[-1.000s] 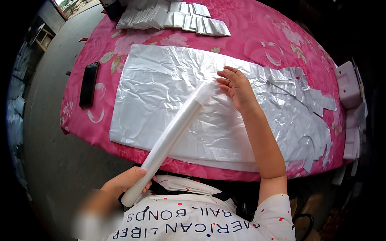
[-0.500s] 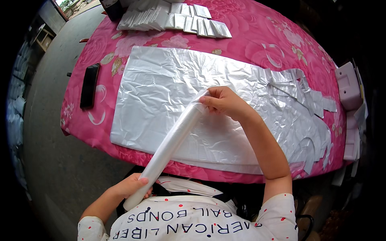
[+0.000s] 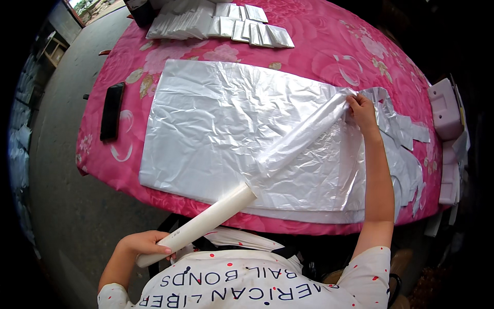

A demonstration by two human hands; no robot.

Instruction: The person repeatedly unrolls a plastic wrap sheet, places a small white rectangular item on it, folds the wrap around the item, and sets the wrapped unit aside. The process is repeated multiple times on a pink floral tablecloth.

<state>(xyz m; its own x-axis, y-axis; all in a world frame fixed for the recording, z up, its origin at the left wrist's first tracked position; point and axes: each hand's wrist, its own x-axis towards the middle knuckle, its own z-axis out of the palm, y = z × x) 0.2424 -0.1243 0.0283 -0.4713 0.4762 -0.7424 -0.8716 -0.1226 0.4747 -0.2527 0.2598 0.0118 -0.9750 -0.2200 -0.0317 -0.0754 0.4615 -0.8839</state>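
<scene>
My left hand (image 3: 149, 243) is wrapped round the lower end of a smooth off-white tube (image 3: 208, 219), tilted up over the table's near edge. At the right, my right hand (image 3: 364, 112) pinches the far end of a rolled thin plastic bag (image 3: 303, 135), stretched slantwise beyond the tube's upper end. Below both lies a flat pile of crinkled, shiny translucent plastic bags (image 3: 200, 118), with its cut, handle-like ends spread to the right.
A pink floral cloth (image 3: 309, 56) covers the table. A black phone (image 3: 112, 112) lies at the left, and folded plastic packets (image 3: 190, 20) are heaped at the far side. Pale pink plastic blocks (image 3: 446, 110) stand along the right edge.
My right hand has moved right and away, drawing the rolled plastic bag off the tube's upper end. The bare tube now shows, tilted lower in my left hand.
</scene>
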